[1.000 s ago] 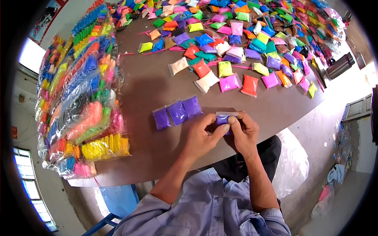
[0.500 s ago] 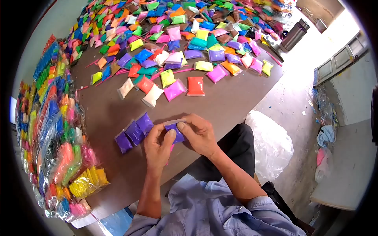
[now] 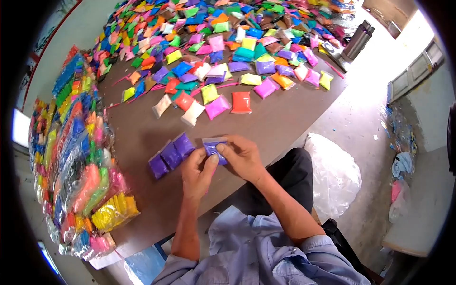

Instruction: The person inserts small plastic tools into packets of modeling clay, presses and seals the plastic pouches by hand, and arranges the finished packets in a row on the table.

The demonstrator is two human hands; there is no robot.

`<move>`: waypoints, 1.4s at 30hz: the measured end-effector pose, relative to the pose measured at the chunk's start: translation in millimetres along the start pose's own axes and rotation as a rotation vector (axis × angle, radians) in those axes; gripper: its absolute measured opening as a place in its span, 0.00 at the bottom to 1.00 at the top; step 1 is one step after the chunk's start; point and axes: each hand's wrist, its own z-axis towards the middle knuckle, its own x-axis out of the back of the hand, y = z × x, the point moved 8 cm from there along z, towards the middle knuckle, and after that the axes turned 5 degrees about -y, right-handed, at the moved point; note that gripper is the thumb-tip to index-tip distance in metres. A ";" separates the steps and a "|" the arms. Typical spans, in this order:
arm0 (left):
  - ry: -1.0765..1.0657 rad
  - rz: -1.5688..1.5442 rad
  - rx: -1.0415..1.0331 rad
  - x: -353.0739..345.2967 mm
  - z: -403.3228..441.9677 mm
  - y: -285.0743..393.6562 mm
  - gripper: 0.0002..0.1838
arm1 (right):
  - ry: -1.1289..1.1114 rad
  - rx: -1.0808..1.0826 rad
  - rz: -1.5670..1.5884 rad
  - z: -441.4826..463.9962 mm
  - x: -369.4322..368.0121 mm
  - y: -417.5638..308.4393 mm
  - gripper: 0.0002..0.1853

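Note:
Between both hands, over the front part of the table (image 3: 137, 204), is a small purple packet (image 3: 216, 148) in clear plastic. My left hand (image 3: 197, 173) pinches its lower left side with thumb and fingers. On the right side, my right hand (image 3: 241, 156) grips it, thumb pressed on its face. The packet's upper edge is a flat clear strip that sticks up above the fingers. Just left of my left hand lie several purple packets (image 3: 171, 154) side by side in a slanting row.
A big heap of colourful packets (image 3: 204, 28) covers the table's far side, with a red packet (image 3: 241, 102) at its near edge. Bundled packets in clear bags (image 3: 85, 166) line the left. A steel flask (image 3: 358, 40) stands back right; a white plastic sack (image 3: 332, 175) sits on the floor.
The view has shifted slightly, so the table sits further right. My fingers have moved on the purple packet, and more of its clear upper edge and face now shows.

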 end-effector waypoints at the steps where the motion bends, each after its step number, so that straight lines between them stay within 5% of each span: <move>1: -0.021 0.056 0.012 2.1 0.3 -5.3 0.07 | -0.010 -0.027 -0.016 -0.5 -0.1 2.3 0.10; 5: 0.068 0.145 0.068 26.4 -10.9 14.0 0.08 | -0.062 -0.105 0.191 -2.9 -10.2 -2.1 0.12; 14: 0.443 0.147 0.157 170.9 -44.3 10.3 0.10 | -0.013 -0.098 -0.089 0.4 -0.8 -7.5 0.11; 25: 0.542 0.248 0.232 184.5 -43.5 -8.4 0.22 | 0.007 -0.072 -0.118 1.7 1.4 -11.6 0.09; 42: 0.570 0.640 0.087 171.2 -46.0 12.4 0.21 | 0.014 -0.057 -0.167 -0.2 1.2 -11.6 0.08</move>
